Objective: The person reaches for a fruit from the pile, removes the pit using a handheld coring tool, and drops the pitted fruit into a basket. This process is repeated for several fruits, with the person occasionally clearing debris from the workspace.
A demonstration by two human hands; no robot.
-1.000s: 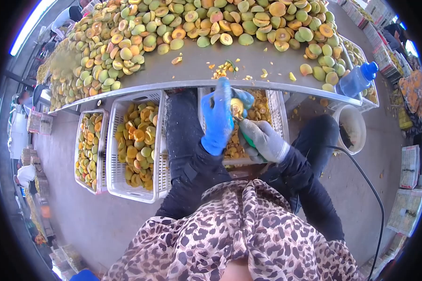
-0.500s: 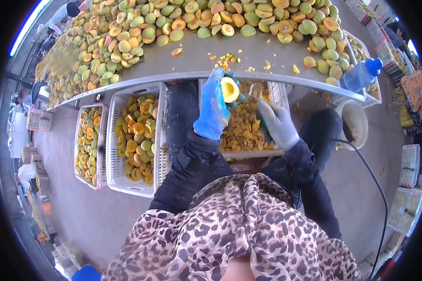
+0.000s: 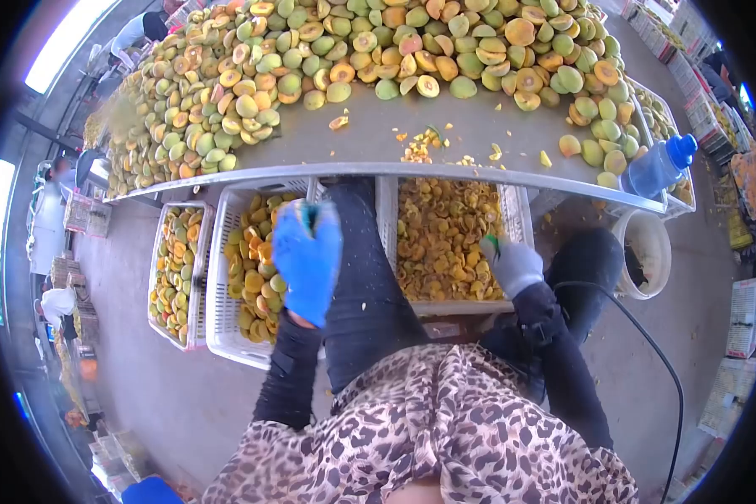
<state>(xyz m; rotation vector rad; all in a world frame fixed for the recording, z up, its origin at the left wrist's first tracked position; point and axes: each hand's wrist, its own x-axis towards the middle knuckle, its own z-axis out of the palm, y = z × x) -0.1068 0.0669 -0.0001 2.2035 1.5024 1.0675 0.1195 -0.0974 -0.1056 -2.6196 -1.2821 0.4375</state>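
My left hand, in a blue glove, hangs over the right side of a white crate of halved fruit with green-yellow skins and orange flesh. Motion blurs its fingers, and I cannot make out any fruit in them. My right hand, in a pale grey glove, is closed around a small tool with a green part showing at the fingers. The tool's working end is not clear. That hand is at the right rim of a crate of orange-brown fruit scraps.
A metal table bears a large heap of fruit halves. Scraps lie near its edge. At right are a blue bottle, a white bucket and a black cable. Another filled crate stands left.
My left hand has moved left and down from above the scrap crate to the crate of halves; the fruit half it held is no longer visible. My right hand has lowered slightly.
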